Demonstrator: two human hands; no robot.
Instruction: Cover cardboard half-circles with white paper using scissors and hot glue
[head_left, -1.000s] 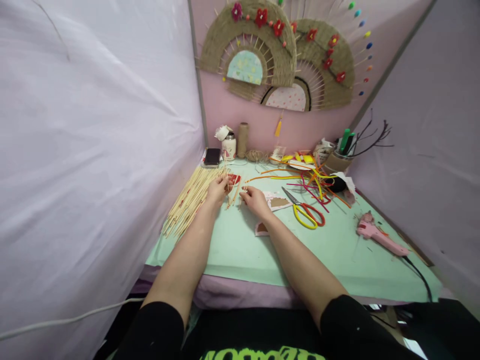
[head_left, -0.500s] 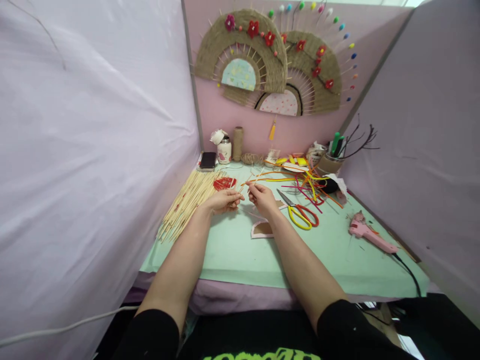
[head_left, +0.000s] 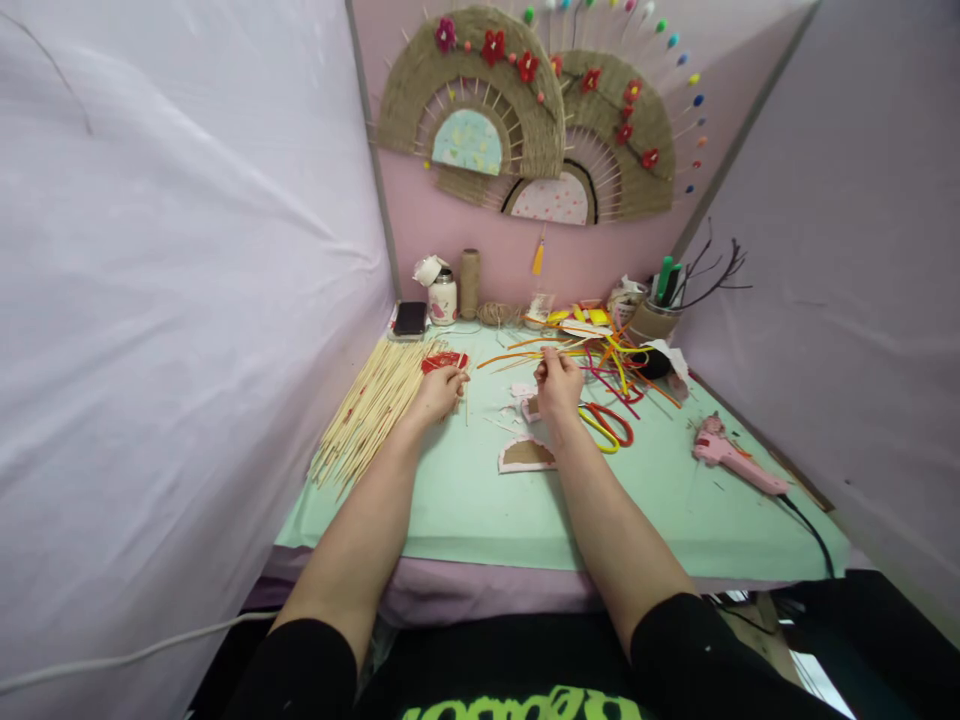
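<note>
My left hand (head_left: pixel 441 393) is closed over the mint-green tabletop, with a thin pale stick upright at its fingertips. Just behind it lies a flat red piece (head_left: pixel 445 361), and the spread of thin wooden sticks (head_left: pixel 375 408) is to its left. My right hand (head_left: pixel 559 383) pinches what looks like a thin wooden stick, its fingers partly hidden by the back of the hand. Below the right wrist lies a half-round cardboard piece (head_left: pixel 527 454) with a pale pink edge; a smaller one (head_left: pixel 530 408) is partly covered by the hand. Scissors (head_left: pixel 609 428) with yellow and red handles lie beside the right wrist.
Colourful pipe cleaners (head_left: pixel 611 370) are tangled at the back right. A pink glue gun (head_left: pixel 739 466) with a black cord rests at the right edge. Along the back stand a phone (head_left: pixel 410 318), a jar (head_left: pixel 442 298), a twine spool (head_left: pixel 469 284) and a pen holder (head_left: pixel 654 322).
My hands have moved apart: the right went right and slightly back, the left slightly left. More of the cardboard pieces shows between them. The view has shifted slightly.
</note>
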